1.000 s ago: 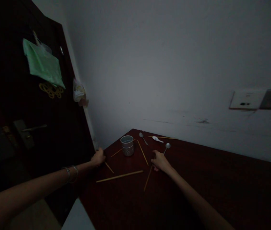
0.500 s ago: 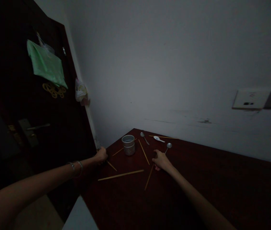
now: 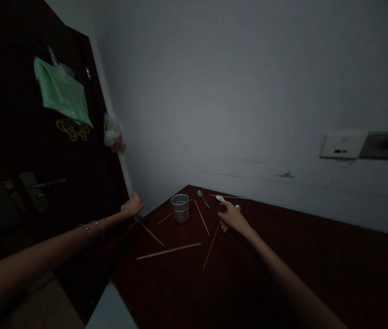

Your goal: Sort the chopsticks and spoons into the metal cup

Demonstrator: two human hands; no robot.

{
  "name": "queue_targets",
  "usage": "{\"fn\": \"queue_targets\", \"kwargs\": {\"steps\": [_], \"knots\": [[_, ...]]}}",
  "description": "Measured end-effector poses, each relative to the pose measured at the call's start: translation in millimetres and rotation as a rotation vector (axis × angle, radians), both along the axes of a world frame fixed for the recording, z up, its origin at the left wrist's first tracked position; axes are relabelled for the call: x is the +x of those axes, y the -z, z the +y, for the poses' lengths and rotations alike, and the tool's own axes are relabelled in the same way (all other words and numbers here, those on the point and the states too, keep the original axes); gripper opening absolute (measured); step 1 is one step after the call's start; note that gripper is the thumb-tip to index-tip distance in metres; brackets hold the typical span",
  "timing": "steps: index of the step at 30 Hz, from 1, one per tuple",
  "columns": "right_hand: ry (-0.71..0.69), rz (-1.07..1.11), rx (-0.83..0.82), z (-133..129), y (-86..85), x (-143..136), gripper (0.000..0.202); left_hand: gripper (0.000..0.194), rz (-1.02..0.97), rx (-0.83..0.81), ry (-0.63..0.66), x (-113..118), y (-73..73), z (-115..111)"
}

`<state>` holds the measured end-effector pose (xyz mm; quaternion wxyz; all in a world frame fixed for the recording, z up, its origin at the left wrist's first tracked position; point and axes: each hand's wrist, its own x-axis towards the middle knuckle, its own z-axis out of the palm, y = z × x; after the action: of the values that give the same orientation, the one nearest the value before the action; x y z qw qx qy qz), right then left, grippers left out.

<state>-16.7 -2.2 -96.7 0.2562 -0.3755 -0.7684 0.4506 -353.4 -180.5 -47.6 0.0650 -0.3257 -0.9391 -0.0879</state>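
My left hand (image 3: 132, 206) is at the table's left edge, just above the outer end of a wooden chopstick (image 3: 151, 233). Its fingers look loosely bent and apart from that stick. My right hand (image 3: 232, 219) is bent over the upper end of another chopstick (image 3: 210, 248), thumb and fingers closed on it. Behind this hand lie a white spoon (image 3: 220, 198) and a metal spoon (image 3: 238, 207), both partly covered. A metal cup (image 3: 180, 210) with a perforated lower wall stands upright between my hands. One chopstick (image 3: 169, 251) lies crosswise in front of it.
Around the cup lie a chopstick (image 3: 202, 218) to its right, another (image 3: 165, 219) partly behind it, and a metal spoon (image 3: 203, 199). One more chopstick (image 3: 231, 197) lies along the wall. A dark door (image 3: 73, 183) stands left of the dark red table (image 3: 283, 265).
My left hand has risen up and left, off its chopstick, which shows more of its length. My right hand has moved slightly farther back, now covering the metal spoon's handle.
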Motion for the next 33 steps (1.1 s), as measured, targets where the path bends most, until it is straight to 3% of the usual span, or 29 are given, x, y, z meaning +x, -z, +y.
{"fn": "queue_targets", "kwargs": {"steps": [2,7,10,14,18,22,28,33], "knots": [[0.021,0.078,0.007,1,-23.9,11,0.055,0.041,0.017,0.190,-0.018,-5,-32.5,2],[0.088,0.333,0.074,-11,-82.8,51,0.049,0.043,0.101,0.397,0.070,7,-98.7,19],[0.126,0.360,0.142,-23,-94.8,72,0.044,0.038,0.157,0.586,0.289,39,-120.3,36],[0.184,0.285,0.156,-21,-83.3,101,0.042,0.039,0.138,0.708,0.588,106,-126.0,59],[0.306,0.239,0.160,-3,-63.3,144,0.041,0.039,0.059,0.648,0.768,174,-109.9,79],[0.435,0.141,0.159,11,-42.9,196,0.042,0.040,-0.003,0.565,0.869,222,-81.0,98],[0.628,-0.301,0.469,28,-2.2,275,0.030,0.026,-0.124,0.368,0.860,276,-20.1,126],[0.647,-0.566,0.487,26,42.1,330,0.038,0.019,-0.204,0.170,0.907,318,36.4,147]]}}
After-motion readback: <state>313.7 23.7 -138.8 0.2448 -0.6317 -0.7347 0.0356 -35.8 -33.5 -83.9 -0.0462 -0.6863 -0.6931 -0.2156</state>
